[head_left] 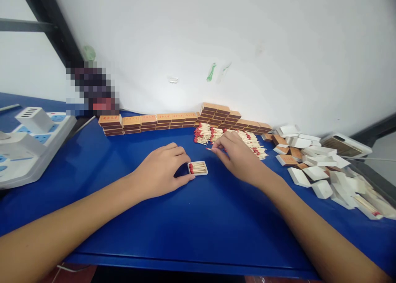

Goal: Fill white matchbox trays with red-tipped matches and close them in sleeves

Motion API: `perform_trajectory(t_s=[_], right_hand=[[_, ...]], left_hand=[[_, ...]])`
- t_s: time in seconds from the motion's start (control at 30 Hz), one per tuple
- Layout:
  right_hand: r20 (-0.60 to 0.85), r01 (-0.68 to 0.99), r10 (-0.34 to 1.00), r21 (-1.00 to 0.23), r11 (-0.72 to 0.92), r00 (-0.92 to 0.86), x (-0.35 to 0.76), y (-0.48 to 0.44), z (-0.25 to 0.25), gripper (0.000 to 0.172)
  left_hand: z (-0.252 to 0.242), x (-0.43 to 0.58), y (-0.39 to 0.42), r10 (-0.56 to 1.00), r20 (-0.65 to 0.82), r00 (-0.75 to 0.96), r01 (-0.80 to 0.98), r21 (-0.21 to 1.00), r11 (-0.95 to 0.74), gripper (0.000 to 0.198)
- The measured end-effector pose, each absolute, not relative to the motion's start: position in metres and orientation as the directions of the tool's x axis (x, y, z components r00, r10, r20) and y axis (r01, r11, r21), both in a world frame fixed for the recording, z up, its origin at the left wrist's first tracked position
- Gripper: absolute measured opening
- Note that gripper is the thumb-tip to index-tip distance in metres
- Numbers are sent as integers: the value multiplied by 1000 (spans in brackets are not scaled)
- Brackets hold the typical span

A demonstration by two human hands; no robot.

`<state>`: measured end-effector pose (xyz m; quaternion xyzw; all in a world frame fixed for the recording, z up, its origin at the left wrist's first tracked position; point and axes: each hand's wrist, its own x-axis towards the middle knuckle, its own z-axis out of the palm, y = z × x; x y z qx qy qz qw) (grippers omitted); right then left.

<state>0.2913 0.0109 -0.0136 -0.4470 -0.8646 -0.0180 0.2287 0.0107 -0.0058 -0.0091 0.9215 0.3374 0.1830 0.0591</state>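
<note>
A small white matchbox tray [202, 173] lies on the blue table, partly filled with red-tipped matches [198, 167]. My left hand [163, 167] grips its left end between thumb and fingers. Up and to the right of the tray, my right hand [233, 153] pinches a match [209, 149], its red head pointing left. Behind that hand spreads a pile of loose matches [202, 132], which the hand partly hides.
Stacked matchboxes [148, 120] line the white wall. At right lie scattered white trays [315, 173] and orange sleeves [286, 159], near a phone-like object [345, 146]. A white power strip [43, 163] with plugged-in adapters stands at left.
</note>
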Motion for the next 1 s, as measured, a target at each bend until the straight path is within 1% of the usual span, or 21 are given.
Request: perform_trajectory(t_s=[0.1,0.23,0.4,0.57,0.67,0.73,0.87,1.0], right_hand=[[384,731,738,-198,653,-555,274,-10,-5,13],[344,692,699,-166,702,-627,259,-25,-2,14],[310,688,694,-147,710,-650,254,-27,-6,18],[316,664,694,-214,716,-647,257,-26,-3,15],[342,668,713,-261,697,-612,266,-19,-4,12],[380,700,740,-267,662,-555,276,-9,-9,12],[444,809,785,-196,555,-432,302,21,-25,9],[452,847,794,-140,513,-406,318,40,-37,9]], left_hand=[[-9,10,-6,653,284,702,609,234,-758,28],[-10,11,-5,648,295,703,607,226,-762,29],[-10,11,-5,627,326,708,586,224,-779,26],[-10,10,-5,634,321,704,591,229,-773,28],[-10,10,-5,640,300,707,597,231,-768,29],[-9,10,-5,645,292,706,601,234,-764,28],[-9,11,-6,647,291,705,599,244,-762,27],[-9,11,-7,641,294,709,593,243,-768,27]])
